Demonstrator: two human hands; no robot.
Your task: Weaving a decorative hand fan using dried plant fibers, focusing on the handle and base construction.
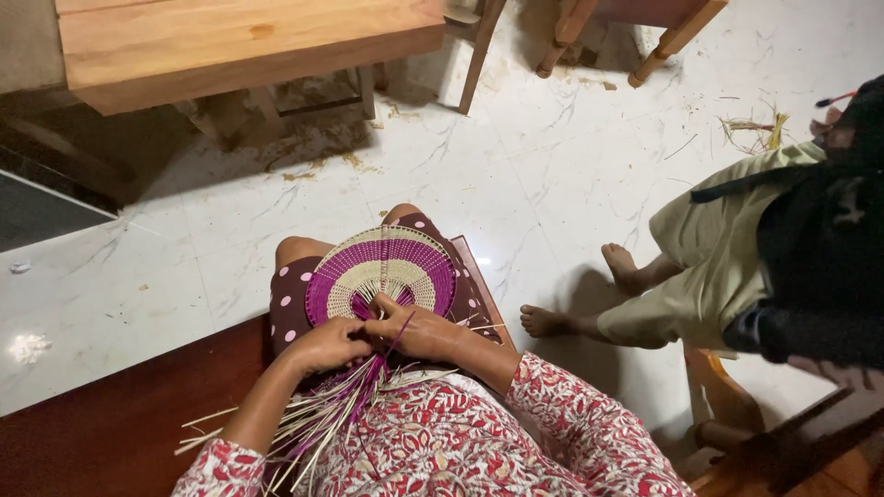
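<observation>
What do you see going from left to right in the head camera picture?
Wooden table → left hand → woven fan → right hand → another person's bare feet → that person's green clothes.

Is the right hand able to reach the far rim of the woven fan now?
Probably yes: the right hand already rests on the fan near its base, and nothing lies over the fan's far rim.
</observation>
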